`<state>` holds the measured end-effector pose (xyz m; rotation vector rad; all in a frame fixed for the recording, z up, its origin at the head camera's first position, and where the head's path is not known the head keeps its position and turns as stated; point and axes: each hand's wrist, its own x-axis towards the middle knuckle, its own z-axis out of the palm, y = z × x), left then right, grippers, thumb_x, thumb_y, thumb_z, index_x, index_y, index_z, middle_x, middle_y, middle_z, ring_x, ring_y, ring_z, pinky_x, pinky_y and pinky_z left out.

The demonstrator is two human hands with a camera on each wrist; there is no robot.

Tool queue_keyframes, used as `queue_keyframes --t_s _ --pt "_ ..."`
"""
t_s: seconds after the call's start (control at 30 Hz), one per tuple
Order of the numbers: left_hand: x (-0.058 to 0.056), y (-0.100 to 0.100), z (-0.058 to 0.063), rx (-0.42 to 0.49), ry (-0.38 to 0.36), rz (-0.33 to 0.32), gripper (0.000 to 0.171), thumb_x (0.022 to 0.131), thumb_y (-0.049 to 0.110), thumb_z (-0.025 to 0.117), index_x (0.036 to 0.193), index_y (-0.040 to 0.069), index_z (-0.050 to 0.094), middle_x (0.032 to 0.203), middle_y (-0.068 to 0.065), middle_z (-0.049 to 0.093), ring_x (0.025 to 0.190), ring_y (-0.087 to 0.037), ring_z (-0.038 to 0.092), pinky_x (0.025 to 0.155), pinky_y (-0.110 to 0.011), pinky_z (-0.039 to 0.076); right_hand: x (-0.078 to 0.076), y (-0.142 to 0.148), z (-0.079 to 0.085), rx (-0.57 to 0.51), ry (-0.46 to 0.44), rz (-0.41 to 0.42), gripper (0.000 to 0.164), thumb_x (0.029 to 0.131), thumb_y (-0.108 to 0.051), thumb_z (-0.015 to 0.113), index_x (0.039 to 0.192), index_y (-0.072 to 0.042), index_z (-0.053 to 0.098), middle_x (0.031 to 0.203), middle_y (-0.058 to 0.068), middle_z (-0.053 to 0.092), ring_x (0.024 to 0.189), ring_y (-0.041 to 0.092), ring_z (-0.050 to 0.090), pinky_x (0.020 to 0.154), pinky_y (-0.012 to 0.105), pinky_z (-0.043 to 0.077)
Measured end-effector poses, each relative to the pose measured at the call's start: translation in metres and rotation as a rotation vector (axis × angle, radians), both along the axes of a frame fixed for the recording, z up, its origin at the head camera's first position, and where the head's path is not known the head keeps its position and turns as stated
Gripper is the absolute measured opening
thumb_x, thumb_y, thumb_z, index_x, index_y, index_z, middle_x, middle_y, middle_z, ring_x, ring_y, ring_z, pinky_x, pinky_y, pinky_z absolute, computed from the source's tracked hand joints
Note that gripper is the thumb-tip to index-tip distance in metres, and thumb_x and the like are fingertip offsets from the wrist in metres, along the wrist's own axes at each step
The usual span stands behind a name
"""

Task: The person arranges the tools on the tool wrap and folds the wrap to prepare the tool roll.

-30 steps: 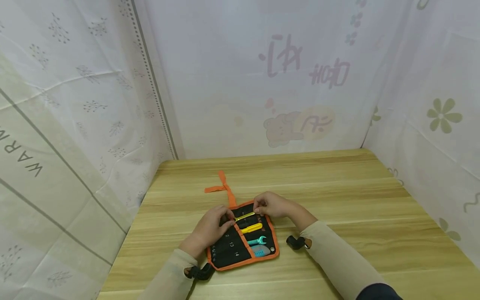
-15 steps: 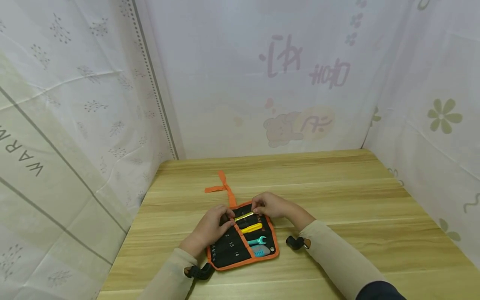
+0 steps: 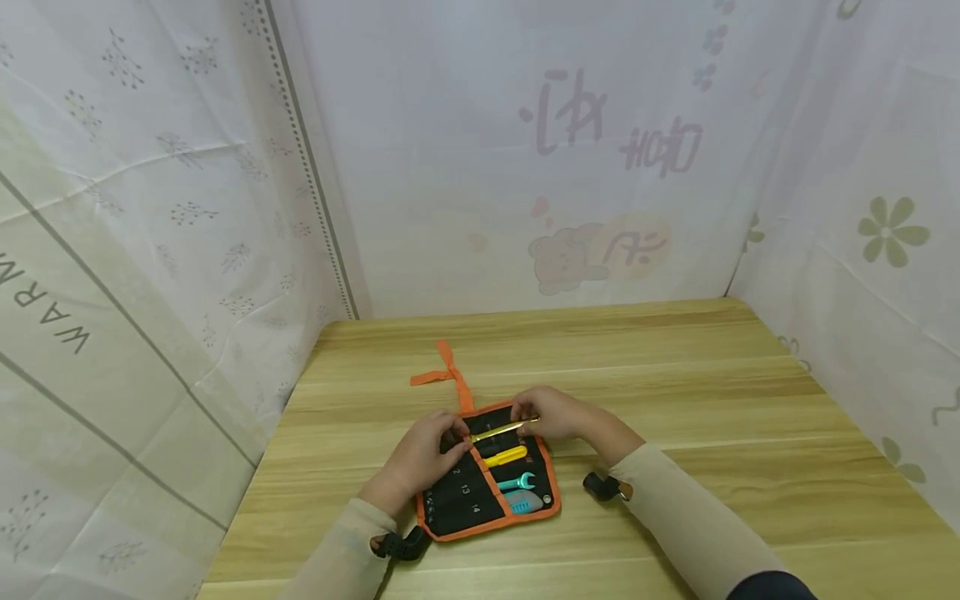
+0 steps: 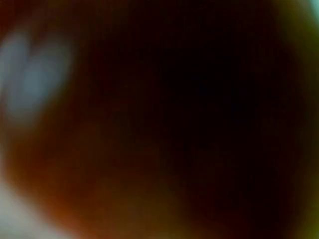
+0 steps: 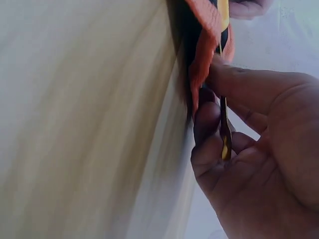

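A black tool pouch (image 3: pixel 448 518) with orange trim lies unrolled on the table in the head view. My left hand (image 3: pixel 420 457) pinches the orange edge of its pocket flap near the far end. Between thumb and fingers, my right hand (image 3: pixel 557 413) holds the outer end of a slim gold-coloured tool (image 3: pixel 497 432), whose inner end meets the pocket by the left fingers. Seen edge-on, its kind stays unclear. Below it sit a yellow handle (image 3: pixel 507 456), a teal open-end wrench (image 3: pixel 517 482) and a grey-and-teal handle (image 3: pixel 523 502), each partly in a pocket. The left wrist view is a dark blur.
Orange tie straps (image 3: pixel 454 375) stretch from the pouch's far edge across the wooden table (image 3: pixel 675 367). Printed curtains (image 3: pixel 465 167) enclose the table at the back and both sides. A small black wrist camera (image 3: pixel 405 544) sits by the left cuff, another (image 3: pixel 602 486) by the right.
My right hand has shifted slightly right along the gold-coloured tool, and more of the tool's length shows, its end now visible at the fingers. The left hand stays at the pocket edge.
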<state>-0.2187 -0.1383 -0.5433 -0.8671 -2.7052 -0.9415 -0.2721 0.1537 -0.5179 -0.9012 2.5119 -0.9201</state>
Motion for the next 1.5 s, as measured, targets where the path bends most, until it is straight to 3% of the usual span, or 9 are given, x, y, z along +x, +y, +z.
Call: queue_keyframes --t_s 0.27,0.87,1.17,1.5 --pt "0.001 -0.007 0.003 -0.077 0.046 0.042 0.013 0.093 0.025 0.083 0.102 0.023 0.075 0.094 0.011 0.060 0.080 -0.004 0.058 0.070 -0.027 0.053 0.001 0.018 0.001 0.047 0.084 -0.032 0.015 0.095 -0.012 0.080 0.094 -0.020 0.067 0.091 -0.008 0.062 0.082 0.011 0.058 0.074 0.034 0.052" --pt "0.001 -0.007 0.003 -0.043 0.021 0.075 0.012 0.091 0.025 0.086 0.100 0.023 0.078 0.092 0.012 0.060 0.079 -0.005 0.058 0.070 -0.027 0.052 0.005 0.035 0.007 0.004 0.046 -0.069 0.022 0.089 0.001 0.082 0.099 -0.018 0.076 0.098 -0.005 0.063 0.081 0.012 0.063 0.072 0.030 0.056" --pt "-0.001 -0.004 0.005 -0.042 -0.001 0.064 0.012 0.091 0.024 0.085 0.100 0.022 0.077 0.093 0.013 0.061 0.081 -0.004 0.059 0.073 -0.028 0.054 -0.002 0.031 0.005 0.037 0.203 0.002 0.024 0.086 0.005 0.082 0.101 -0.014 0.081 0.088 -0.008 0.058 0.079 0.007 0.059 0.072 0.027 0.054" --pt "-0.002 -0.005 0.004 -0.026 -0.021 0.039 0.013 0.091 0.021 0.085 0.101 0.020 0.077 0.096 0.011 0.063 0.085 -0.006 0.061 0.077 -0.029 0.055 -0.003 0.026 0.005 0.091 0.256 0.081 0.021 0.089 -0.001 0.083 0.103 -0.017 0.081 0.090 -0.012 0.059 0.081 0.006 0.058 0.074 0.028 0.054"
